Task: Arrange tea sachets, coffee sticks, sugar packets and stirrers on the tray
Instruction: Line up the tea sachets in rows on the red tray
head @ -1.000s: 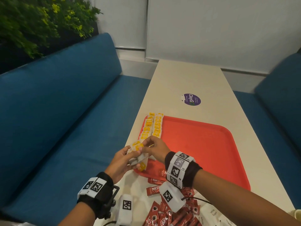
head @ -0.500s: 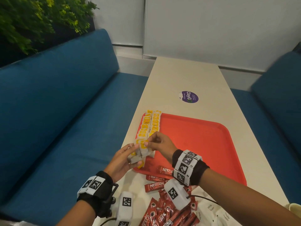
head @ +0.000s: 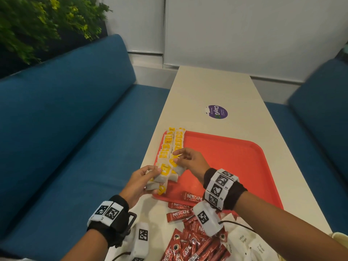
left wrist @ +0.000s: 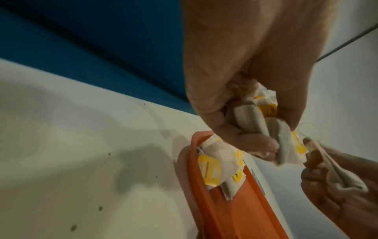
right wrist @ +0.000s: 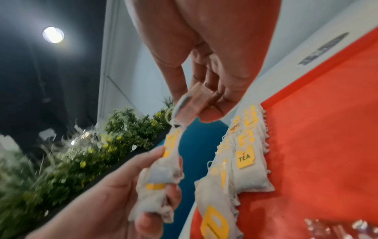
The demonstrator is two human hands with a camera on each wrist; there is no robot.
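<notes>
Over the near left corner of the red tray (head: 235, 162), the left hand (head: 139, 182) clutches a small bunch of tea bags (head: 160, 178), fingers curled round them. The right hand (head: 190, 162) pinches a single tea bag (right wrist: 192, 100) between thumb and fingertips, just beside the bunch. Two rows of yellow-tagged tea bags (head: 172, 143) lie along the tray's left edge. Nescafe coffee sticks (head: 188, 240) and white sugar packets (head: 243, 242) lie heaped on the desk (head: 216, 87), near the person.

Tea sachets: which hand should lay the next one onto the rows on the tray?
Right. The right hand already pinches a single tea sachet above the rows on the tray, while the left hand grips the remaining bunch at the tray's near corner.
</notes>
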